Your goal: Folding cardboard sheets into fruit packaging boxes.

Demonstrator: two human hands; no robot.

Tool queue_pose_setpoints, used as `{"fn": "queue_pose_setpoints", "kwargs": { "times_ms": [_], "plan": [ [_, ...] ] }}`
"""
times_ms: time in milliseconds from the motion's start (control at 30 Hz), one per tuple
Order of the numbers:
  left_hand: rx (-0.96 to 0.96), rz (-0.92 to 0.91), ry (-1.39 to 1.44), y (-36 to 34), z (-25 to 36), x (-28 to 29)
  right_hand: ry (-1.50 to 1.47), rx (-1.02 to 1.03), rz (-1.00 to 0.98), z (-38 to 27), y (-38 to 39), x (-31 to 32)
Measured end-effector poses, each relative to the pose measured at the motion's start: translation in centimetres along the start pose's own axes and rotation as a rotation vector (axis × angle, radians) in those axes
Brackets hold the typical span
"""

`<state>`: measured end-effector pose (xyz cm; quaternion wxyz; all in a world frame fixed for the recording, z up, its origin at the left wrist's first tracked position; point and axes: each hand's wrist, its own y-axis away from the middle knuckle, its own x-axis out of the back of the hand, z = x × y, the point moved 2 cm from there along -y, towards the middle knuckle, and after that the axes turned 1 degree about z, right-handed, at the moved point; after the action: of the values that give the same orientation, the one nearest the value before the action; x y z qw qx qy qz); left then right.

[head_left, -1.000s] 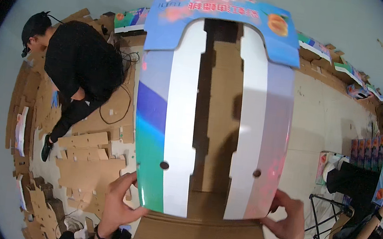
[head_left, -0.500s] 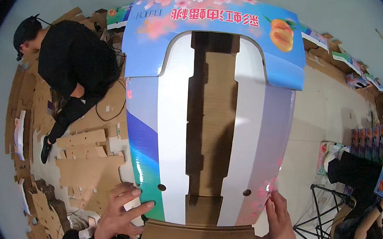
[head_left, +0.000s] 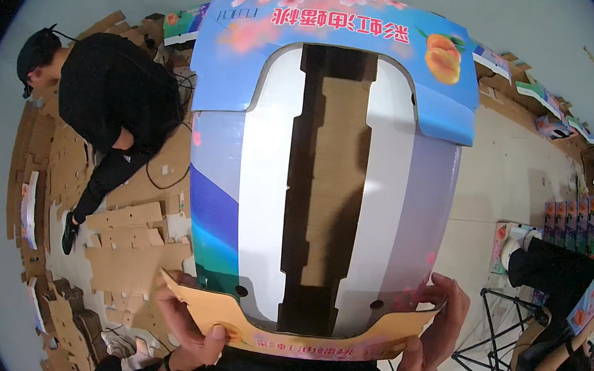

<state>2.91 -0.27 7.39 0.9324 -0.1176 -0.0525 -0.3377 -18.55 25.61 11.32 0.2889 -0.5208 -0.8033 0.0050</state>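
A: Where was the box?

B: In the middle, right in front of the person: a printed cardboard box (head_left: 266, 174) with a long slot between its two white panels (head_left: 386, 182). A crouching co-worker (head_left: 119, 93) was well apart on the left, and pale floor (head_left: 489, 224) showed to the right.

A: And the hands?

B: Both were clamped on the near flap (head_left: 325, 345). The left hand (head_left: 189, 326) pinched its left end, thumb on the near face and fingers behind. The right hand (head_left: 434, 339) gripped the right end much the same way, though its fingertips were partly hidden.

A: The far flap (head_left: 338, 31)?

B: Nobody touched it. It lay over the far end, blue with blossoms and fruit.

A: How would you have judged the handling?

B: Light for its bulk, and stiff along the walls, but weak at the creases and the cut-out edges. The sheen on the print suggested a slippery face, so the two flap ends, thumb against fingers, seemed the sound places to hold.
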Motion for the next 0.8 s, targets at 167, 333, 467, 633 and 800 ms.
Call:
{"fn": "queue_pose_setpoints", "kwargs": {
  "times_ms": [167, 333, 467, 633, 800],
  "plan": [
    [-0.090, 0.007, -0.006, -2.8, 1.3, -0.3, 0.086, 0.146, -0.028, -0.3, -0.7, -0.5],
    [-0.087, -0.050, 0.087, -4.2, 1.0, -0.7, -0.052, 0.056, -0.014, -0.3, -0.8, -1.2],
    [-0.070, -0.004, 0.119, -4.2, 1.6, -1.7, -0.062, 0.001, 0.015, -0.1, -0.8, -1.7],
    [-0.066, -0.002, 0.035, -5.7, 1.4, -2.0, -0.249, -0.147, 0.173, 1.1, -1.8, -3.0],
    [-0.064, -0.150, 0.146, -3.6, 0.4, -3.4, 0.081, -0.051, 0.141, 0.8, -5.0, 0.5]
  ]
}}
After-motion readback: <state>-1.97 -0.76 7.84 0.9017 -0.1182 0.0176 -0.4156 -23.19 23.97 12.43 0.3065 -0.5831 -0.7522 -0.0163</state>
